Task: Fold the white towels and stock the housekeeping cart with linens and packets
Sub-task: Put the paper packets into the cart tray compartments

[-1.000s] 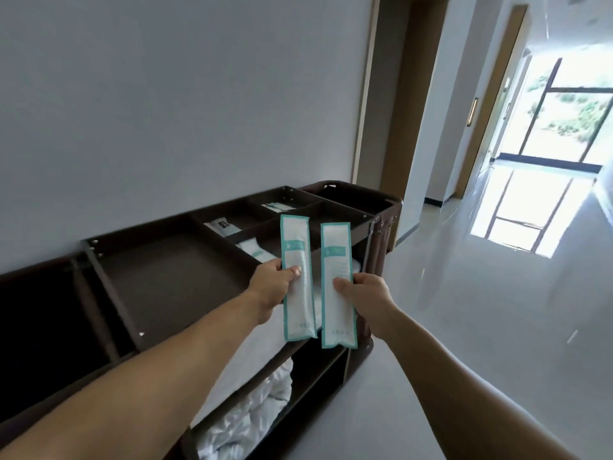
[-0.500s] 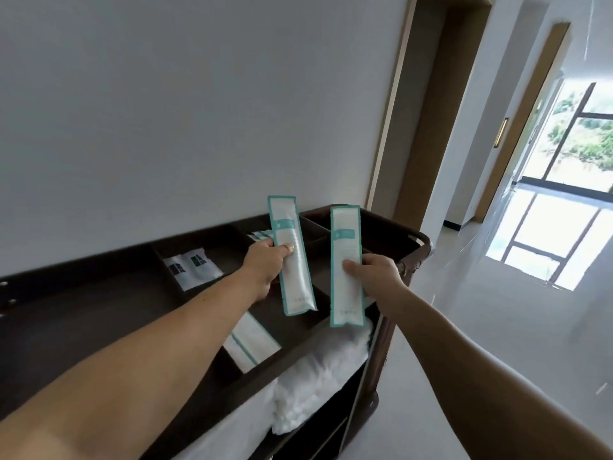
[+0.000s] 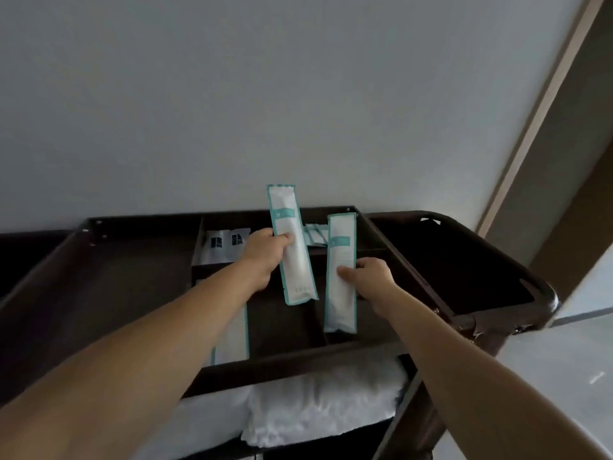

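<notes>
Against the wall [image 3: 232, 94]: a dark brown housekeeping cart [image 3: 132, 287] is seen, its top tray split into compartments by dividers.
Right side: a wooden door frame [image 3: 537, 127] is seen beyond the cart's rounded end bin.
Lower shelf: folded white towels [image 3: 325, 400] are stacked under the tray's front rail.
Left hand [image 3: 265, 257]: a long teal-edged packet [image 3: 295, 277] is pinched near its middle, thumb pressed on the front face, fingers curled behind. It is held upright and slightly tilted over the middle compartments, clear of the tray floor.
Right hand [image 3: 371, 277]: a second matching packet [image 3: 340, 300] is pinched the same way, thumb in front and fingers wrapped round its right edge. It is held upright, and its lower end is dipped toward the right front compartment; whether the floor is touched cannot be told.
Gap: the two held packets are kept apart, the left one higher.
Left front compartment: another long packet [image 3: 237, 336] is laid flat, partly hidden by the left forearm.
Rear compartments: grey sachets with dark marks [image 3: 225, 242] are laid on the left, small white sachets [image 3: 315, 234] behind the held packets.
</notes>
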A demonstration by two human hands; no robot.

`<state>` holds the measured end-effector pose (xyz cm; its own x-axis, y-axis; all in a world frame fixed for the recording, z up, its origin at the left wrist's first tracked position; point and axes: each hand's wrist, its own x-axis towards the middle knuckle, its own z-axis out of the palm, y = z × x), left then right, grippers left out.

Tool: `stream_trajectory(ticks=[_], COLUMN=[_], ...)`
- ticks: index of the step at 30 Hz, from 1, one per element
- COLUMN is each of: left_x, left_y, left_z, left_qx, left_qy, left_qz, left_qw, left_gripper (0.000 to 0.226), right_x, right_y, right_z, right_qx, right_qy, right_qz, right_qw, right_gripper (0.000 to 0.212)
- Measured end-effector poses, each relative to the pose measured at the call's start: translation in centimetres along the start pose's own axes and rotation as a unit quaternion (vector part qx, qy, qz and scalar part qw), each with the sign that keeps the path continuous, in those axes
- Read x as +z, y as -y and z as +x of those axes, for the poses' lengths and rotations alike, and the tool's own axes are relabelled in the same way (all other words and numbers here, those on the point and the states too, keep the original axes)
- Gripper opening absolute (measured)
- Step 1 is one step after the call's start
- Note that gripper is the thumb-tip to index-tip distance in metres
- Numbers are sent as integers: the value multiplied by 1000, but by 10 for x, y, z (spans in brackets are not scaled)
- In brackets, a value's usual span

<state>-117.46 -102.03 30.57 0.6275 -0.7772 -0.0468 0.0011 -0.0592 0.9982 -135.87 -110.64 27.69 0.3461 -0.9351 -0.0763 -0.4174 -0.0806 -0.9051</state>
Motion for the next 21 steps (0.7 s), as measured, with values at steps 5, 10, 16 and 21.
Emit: stream_trajectory(ticks=[5,10,16,21], left_x=[5,5,-3,-3], left_y=[7,10,8,7], left_z=[-19,-35,-49,-51], left_qx=[-15,-13,-20,-25], left_qy=[-58,-95,-112,-109], left_qz=[8,-8,14,17], left_qw=[998,995,993,994], left_gripper=[15,7,5,5], right_x=[12,19,27,29], right_y=[-34,-40,-48,-42], right_z=[3,12,15,17], right_qx=[32,48,88,36], right_qy=[100,185,190,198], right_qz=[-61,-90,-79,-234], right_qw=[993,977,975,951], right_gripper=[24,20,25,34])
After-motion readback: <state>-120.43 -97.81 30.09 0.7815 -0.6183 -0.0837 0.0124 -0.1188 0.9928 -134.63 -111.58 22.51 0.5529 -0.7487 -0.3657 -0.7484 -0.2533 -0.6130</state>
